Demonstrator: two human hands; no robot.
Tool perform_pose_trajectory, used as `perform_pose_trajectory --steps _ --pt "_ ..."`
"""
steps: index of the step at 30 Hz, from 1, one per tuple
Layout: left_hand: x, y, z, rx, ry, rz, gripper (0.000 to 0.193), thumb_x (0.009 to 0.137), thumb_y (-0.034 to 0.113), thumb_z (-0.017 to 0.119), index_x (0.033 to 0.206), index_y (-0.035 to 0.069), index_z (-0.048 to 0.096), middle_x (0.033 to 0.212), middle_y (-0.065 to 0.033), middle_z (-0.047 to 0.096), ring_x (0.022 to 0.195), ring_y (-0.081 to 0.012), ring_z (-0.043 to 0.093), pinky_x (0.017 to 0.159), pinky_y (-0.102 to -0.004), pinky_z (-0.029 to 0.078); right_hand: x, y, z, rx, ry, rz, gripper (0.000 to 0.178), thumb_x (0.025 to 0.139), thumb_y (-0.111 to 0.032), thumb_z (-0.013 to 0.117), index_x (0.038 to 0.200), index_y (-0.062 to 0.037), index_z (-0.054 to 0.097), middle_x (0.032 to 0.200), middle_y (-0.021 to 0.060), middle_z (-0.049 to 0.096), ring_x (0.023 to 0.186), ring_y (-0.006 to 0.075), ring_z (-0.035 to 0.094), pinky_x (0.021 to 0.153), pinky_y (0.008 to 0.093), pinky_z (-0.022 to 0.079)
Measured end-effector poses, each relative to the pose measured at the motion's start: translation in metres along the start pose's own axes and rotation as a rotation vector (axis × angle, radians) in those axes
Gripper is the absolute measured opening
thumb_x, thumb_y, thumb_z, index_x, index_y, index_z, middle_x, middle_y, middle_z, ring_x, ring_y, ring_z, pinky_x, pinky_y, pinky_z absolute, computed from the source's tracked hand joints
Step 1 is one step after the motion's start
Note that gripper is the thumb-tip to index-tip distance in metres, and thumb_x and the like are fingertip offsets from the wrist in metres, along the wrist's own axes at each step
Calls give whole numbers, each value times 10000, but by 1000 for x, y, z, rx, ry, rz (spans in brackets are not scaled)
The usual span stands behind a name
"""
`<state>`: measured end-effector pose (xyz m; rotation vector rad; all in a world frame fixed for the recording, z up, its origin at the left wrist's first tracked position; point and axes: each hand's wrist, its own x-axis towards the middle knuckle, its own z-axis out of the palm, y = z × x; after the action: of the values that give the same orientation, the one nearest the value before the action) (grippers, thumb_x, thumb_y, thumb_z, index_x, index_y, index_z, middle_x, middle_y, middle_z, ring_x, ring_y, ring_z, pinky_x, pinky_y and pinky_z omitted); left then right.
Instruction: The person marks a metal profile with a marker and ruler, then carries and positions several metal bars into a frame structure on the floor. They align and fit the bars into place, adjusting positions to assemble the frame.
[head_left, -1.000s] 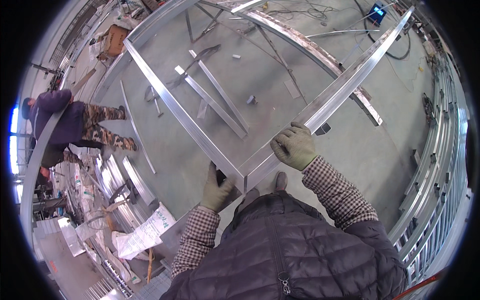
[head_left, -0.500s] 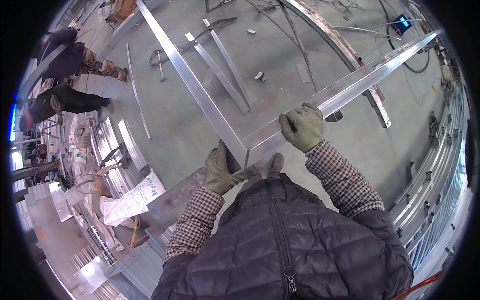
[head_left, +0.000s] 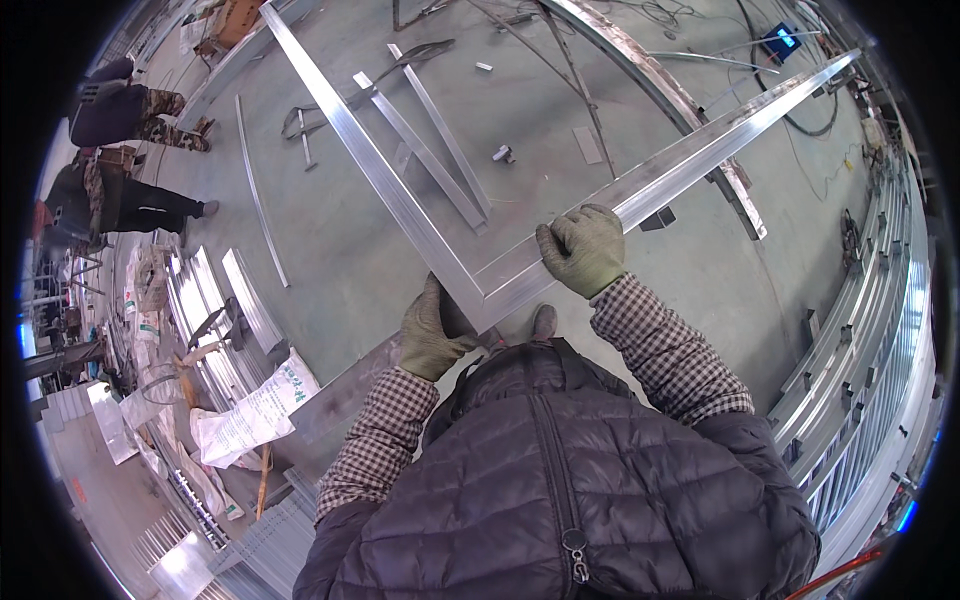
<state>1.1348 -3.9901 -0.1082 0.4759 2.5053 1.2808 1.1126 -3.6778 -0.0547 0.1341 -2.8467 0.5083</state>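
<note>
On my head feed, the gloved left hand (head_left: 432,335) is cupped by the left metal bar (head_left: 375,160), close to the corner – can't tell from here how firm that grip is; the gloved right hand (head_left: 588,250) has its fingers curled over the right metal bar (head_left: 715,158); both bars meet in a neat V near the wearer's shoes; beyond it I've got two loose bars (head_left: 419,150) lying on the floor (head_left: 680,300); a white sack (head_left: 258,415) sits off left – plus two co-workers (head_left: 112,115) further up that side.
</note>
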Motion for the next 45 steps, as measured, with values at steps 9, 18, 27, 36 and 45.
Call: perform_pose_trajectory --steps 9,18,27,36,45 --pt "-14 12 -18 337 183 276 1230 711 513 1002 1662 35 385 1496 -243 617 1421 -437 578 1205 -538 486 -1 -5 3 -28 10 -12 369 1020 -373 674 751 -127 732 749 96 711 825 335 715 977 487 515" --pt "38 48 -42 516 -122 594 1050 673 695 921 1453 49 643 1558 -175 591 1537 -404 466 1336 -584 292 -1 -5 1 -52 -11 -7 356 1023 -361 680 769 -120 749 746 111 717 833 347 720 966 500 525" --pt "47 39 -48 545 -261 654 908 686 604 927 1368 61 672 1478 -125 623 1546 -344 453 1368 -543 252 2 -13 0 -50 6 35 412 1024 -316 681 702 -59 699 715 160 672 800 399 686 892 535 519" --pt "48 32 -40 464 -196 705 781 669 536 942 1256 87 691 1331 -108 666 1444 -341 535 1338 -571 281 5 -18 0 -56 -21 85 434 1018 -326 686 676 -60 675 695 162 665 769 403 680 839 552 510" --pt "44 22 -34 523 -198 709 764 729 539 909 1290 67 697 1368 -128 666 1443 -360 545 1331 -599 290 -1 -21 6 -74 75 89 362 999 -350 687 741 -102 742 738 139 711 833 381 709 902 549 522"
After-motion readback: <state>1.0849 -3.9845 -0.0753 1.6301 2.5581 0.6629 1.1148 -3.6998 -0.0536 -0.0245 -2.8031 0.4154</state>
